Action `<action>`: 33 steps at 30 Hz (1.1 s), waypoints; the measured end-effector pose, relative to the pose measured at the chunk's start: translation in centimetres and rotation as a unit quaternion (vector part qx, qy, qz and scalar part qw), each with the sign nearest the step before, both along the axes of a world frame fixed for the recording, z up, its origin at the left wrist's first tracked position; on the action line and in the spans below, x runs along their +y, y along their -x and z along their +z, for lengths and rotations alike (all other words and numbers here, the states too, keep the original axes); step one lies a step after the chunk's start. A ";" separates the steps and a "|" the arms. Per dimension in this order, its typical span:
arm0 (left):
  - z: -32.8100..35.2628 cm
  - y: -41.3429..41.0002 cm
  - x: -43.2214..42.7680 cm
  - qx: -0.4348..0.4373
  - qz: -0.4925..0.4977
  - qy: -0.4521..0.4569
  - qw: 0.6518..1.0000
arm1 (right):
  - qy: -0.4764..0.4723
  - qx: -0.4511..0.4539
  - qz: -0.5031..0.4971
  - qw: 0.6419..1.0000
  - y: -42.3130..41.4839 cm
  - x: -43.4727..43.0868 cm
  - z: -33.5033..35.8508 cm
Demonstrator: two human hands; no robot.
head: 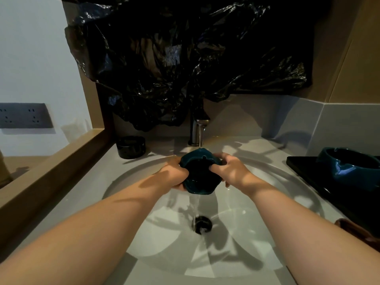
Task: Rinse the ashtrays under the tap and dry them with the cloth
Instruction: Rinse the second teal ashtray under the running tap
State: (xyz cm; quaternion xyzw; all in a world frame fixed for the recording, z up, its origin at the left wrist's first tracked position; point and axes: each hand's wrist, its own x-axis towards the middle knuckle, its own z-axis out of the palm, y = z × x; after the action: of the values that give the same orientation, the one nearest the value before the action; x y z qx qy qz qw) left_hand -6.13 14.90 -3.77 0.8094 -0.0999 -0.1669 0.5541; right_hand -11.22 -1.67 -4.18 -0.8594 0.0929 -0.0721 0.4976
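Left hand (174,173): fingers curled round teal ashtray (198,173)
Right hand (230,169): grips same ashtray
Tap (197,128): running onto it

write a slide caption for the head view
Left hand and right hand hold a teal ashtray under the running tap over the sink; a second ashtray sits on a black tray.

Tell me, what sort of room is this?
Most likely a bathroom, perhaps a hotel's: a round white basin sunk in a grey counter, a metal tap running onto the ashtray held by the left hand and right hand, and a wall socket at the left.
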 end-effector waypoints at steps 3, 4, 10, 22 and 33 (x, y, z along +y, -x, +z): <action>0.1 -0.2 -0.2 0.055 0.021 0.087 0.994 | -0.106 0.075 0.031 0.991 0.2 -0.5 0.1; 0.1 -0.3 -0.2 0.070 0.025 0.114 0.991 | -0.139 0.086 0.045 0.986 0.3 -0.5 0.1; 0.2 -0.9 -0.2 0.126 0.007 0.160 0.979 | -0.132 -0.003 -0.020 0.991 -0.2 0.2 1.1; -0.2 -1.4 0.8 0.068 -0.019 0.054 0.996 | 0.102 -0.099 -0.033 0.989 -0.1 1.7 1.0; 0.1 -1.1 0.9 0.155 0.038 0.122 0.980 | -0.023 0.015 0.015 0.999 0.0 1.3 0.5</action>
State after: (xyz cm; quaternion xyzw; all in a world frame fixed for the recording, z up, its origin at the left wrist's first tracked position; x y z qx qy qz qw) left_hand -5.03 15.84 -3.72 0.7029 -0.0019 -0.2557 0.6637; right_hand -11.24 -0.36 -3.70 -0.8499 0.0891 -0.0490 0.5171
